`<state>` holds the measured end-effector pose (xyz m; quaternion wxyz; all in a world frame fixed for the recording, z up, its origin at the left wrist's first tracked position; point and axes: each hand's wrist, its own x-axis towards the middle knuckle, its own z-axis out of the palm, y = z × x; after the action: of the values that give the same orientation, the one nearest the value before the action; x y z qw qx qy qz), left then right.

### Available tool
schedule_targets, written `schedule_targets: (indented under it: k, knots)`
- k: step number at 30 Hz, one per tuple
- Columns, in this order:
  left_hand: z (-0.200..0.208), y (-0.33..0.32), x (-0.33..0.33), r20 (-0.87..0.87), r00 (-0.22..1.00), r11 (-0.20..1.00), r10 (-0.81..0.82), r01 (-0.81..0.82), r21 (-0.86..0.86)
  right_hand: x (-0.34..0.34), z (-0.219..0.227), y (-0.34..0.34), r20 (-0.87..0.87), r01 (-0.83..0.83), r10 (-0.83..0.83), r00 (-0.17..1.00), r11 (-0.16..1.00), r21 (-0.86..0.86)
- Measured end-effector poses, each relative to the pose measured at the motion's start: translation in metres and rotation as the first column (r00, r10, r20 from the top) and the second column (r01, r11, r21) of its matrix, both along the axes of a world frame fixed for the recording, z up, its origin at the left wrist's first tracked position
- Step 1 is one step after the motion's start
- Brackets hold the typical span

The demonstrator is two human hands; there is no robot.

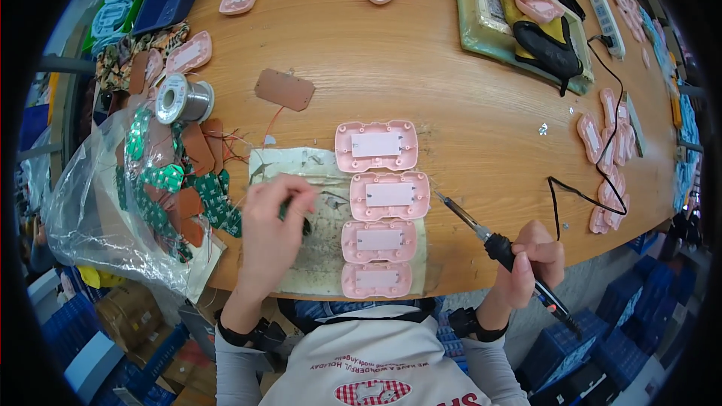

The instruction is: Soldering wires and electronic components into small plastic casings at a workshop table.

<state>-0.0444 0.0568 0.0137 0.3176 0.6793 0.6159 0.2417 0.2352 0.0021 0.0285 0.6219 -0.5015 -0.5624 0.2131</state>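
My right hand point(535, 262) grips a soldering iron point(498, 246) by its black handle. The metal tip points up and left, close to the right edge of a pink plastic shell point(359, 197). That shell belongs to a column of several pink shells, each with a white rectangle in its middle. My left hand point(272, 218) is closed in a pinch above a stained work sheet point(314, 271), left of the column. A bit of dark green shows at its fingers, mostly hidden, so its kind is unclear.
At left, green circuit boards point(219, 207) and brown boards lie on a clear plastic bag point(90, 214), beside a solder wire spool point(197, 101). A brown board point(284, 90) lies farther back. The iron's black cord point(579, 189) runs to a power strip point(606, 22). A tray point(481, 45) holds gloves.
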Motion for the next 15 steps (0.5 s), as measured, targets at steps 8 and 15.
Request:
schedule_targets:
  k: [8, 15]
  knots:
    - [-0.004, 0.037, 0.012, 0.227, 0.968, 0.994, 0.111, -0.112, -0.009, -0.001, -0.001, 0.022, 0.045, 0.032, -0.027, 0.999, 0.992, -0.125]
    - [-0.003, 0.061, 0.044, 0.095, 0.976, 0.978, -0.197, 0.189, 0.089, -0.001, -0.001, 0.053, 0.013, -0.049, 0.051, 0.999, 0.989, -0.142]
